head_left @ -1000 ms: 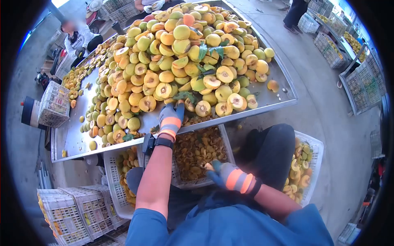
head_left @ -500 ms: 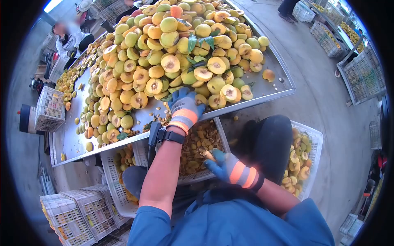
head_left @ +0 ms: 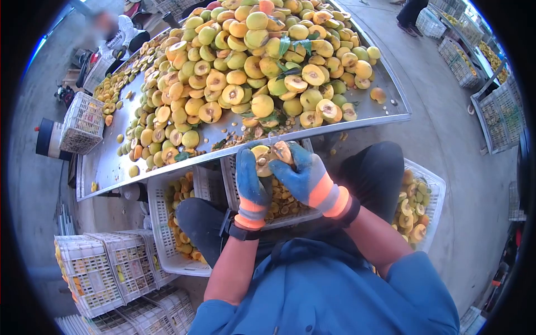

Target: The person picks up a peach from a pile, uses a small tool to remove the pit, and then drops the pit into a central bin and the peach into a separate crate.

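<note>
My left hand [head_left: 254, 181], in a blue and grey glove with an orange cuff, is closed around a yellow peach half [head_left: 261, 160] with its cut face showing. Beside it, my right hand [head_left: 301, 176], gloved the same way, grips a short tan-brown piece [head_left: 282, 152] whose kind I cannot make out. Both hands meet in front of the metal table's near edge, over a white crate [head_left: 290, 222] of small peach scraps. Just beyond them, a large heap of yellow-green peaches [head_left: 234, 95], many of them halved, lies on the metal table [head_left: 357, 124].
White crates of peach pieces stand by my left knee [head_left: 158, 223] and right knee [head_left: 432, 218]. Several crates [head_left: 106, 268] are stacked at lower left. Another crate [head_left: 84, 123] sits beyond the table's left side. Another person [head_left: 120, 39] sits at far left.
My left hand has come back from the heap with a peach half. My right hand has risen to meet it, still holding the tan-brown piece. The view has shifted slightly.
</note>
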Tool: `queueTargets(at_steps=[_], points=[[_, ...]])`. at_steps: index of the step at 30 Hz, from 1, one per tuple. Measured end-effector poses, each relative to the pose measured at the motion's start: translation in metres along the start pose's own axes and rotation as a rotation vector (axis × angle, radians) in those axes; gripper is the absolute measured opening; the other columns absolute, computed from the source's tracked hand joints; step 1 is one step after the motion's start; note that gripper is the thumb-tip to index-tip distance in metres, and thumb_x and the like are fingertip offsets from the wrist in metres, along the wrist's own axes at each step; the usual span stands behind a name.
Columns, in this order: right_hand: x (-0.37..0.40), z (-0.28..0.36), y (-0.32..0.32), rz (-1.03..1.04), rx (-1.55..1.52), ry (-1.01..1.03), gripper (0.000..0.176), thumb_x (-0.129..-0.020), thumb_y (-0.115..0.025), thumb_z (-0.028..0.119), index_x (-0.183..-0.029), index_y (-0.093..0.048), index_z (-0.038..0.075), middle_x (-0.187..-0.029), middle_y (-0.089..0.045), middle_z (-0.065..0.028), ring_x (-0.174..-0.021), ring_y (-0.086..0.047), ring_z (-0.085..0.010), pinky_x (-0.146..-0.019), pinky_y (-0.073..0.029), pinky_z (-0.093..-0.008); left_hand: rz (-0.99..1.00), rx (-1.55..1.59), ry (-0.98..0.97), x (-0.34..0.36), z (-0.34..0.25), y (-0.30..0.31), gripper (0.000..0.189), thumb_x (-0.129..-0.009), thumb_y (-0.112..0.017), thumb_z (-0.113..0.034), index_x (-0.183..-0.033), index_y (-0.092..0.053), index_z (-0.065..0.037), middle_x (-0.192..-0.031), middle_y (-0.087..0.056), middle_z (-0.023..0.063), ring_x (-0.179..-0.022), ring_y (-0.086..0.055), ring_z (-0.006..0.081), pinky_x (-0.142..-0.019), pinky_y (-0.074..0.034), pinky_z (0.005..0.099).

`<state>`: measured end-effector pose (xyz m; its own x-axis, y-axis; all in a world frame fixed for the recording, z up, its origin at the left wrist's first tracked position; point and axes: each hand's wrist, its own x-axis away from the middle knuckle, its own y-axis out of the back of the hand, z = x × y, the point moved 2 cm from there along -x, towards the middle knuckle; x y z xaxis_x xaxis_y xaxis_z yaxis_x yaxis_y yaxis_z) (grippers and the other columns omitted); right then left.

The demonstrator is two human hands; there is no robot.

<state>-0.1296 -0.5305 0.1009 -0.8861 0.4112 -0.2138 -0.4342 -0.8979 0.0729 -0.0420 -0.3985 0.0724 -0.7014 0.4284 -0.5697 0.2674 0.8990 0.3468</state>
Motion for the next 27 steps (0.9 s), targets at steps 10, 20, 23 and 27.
queueTargets(at_steps=[10, 20, 23, 27], points=[[0.034, -0.014, -0.016, 0.193, -0.067, -0.189, 0.024, -0.100, -0.069, 0.019, -0.116, -0.070, 0.002, -0.101, -0.074, -0.0213, -0.089, -0.073, -0.0357, -0.079, -0.057, -0.0423, -0.012, -0.105, 0.094, 0.050, -0.034, 0.012, 0.024, -0.097, -0.065, 0.002, -0.121, -0.063, 0.000, -0.115, -0.066, 0.0126, -0.104, -0.066, 0.0243, -0.095, -0.053, 0.0341], [0.071, 0.003, -0.011, 0.263, -0.034, -0.297, 0.022, -0.105, -0.065, 0.020, -0.106, -0.064, -0.002, -0.087, -0.070, -0.0193, -0.077, -0.067, -0.0250, -0.071, -0.052, -0.0427, -0.179, 0.013, 0.300, 0.052, -0.020, 0.032, 0.029, -0.100, -0.065, 0.001, -0.128, -0.058, 0.003, -0.114, -0.068, 0.0131, -0.106, -0.069, 0.0238, -0.096, -0.060, 0.0335], [0.068, 0.005, -0.020, 0.300, 0.109, -0.049, 0.028, -0.108, -0.061, 0.025, -0.104, -0.063, -0.003, -0.089, -0.070, -0.0251, -0.080, -0.068, -0.0391, -0.072, -0.052, -0.0474, -0.191, 0.251, 0.373, 0.060, -0.014, 0.029, 0.028, -0.105, -0.058, -0.016, -0.126, -0.059, 0.002, -0.114, -0.068, 0.0143, -0.107, -0.069, 0.0254, -0.097, -0.059, 0.0371], [0.064, 0.015, -0.029, 0.376, 0.157, -0.222, 0.035, -0.110, -0.057, 0.030, -0.109, -0.065, -0.004, -0.093, -0.070, -0.0300, -0.086, -0.068, -0.0494, -0.075, -0.052, -0.0509, -0.369, 0.765, 0.611, 0.066, -0.011, 0.021, 0.038, -0.105, -0.053, -0.033, -0.123, -0.061, 0.000, -0.113, -0.067, 0.0156, -0.106, -0.068, 0.0276, -0.098, -0.059, 0.0423]])
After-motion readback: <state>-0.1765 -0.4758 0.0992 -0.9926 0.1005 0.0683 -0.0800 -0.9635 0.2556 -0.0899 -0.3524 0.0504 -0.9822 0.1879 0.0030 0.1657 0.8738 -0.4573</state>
